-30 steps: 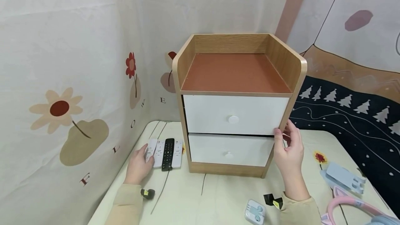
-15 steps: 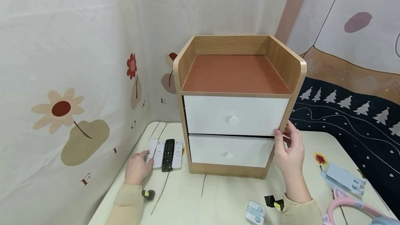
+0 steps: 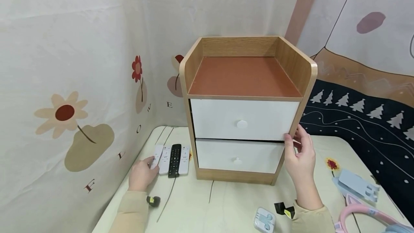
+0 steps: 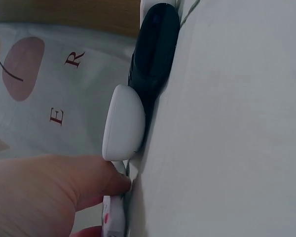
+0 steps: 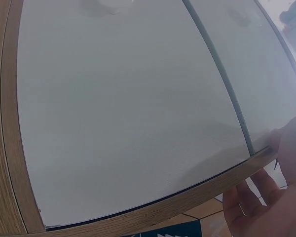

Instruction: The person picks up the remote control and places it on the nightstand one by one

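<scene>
My left hand (image 3: pixel 141 175) pinches the leftmost white remote control (image 3: pixel 157 154) between thumb and fingers. Beside it lie another white remote (image 3: pixel 164 160), a black remote (image 3: pixel 175 159) and a white remote (image 3: pixel 184 159), side by side. In the left wrist view the thumb (image 4: pixel 106 177) sits by the remotes' ends. My right hand (image 3: pixel 300 157) grips the right side of a small wooden drawer cabinet (image 3: pixel 234 176), thumb on the front edge and fingers behind. Both white drawers, the upper (image 3: pixel 220 118) and the lower (image 3: pixel 213 155), are pushed in. In the right wrist view, fingers (image 5: pixel 232 202) curl past the wooden edge.
An earphone case (image 3: pixel 264 220) lies near the front. Right of the cabinet are a light-blue phone stand (image 3: pixel 357 184) and pink headphones (image 3: pixel 365 209) with cat ears. A printed fabric wall (image 3: pixel 97 64) rises at the left and back.
Hardly anything differs: the view has shifted a little. The left fingers have slid slightly down the leftmost remote since one second ago; the right hand keeps its hold on the cabinet.
</scene>
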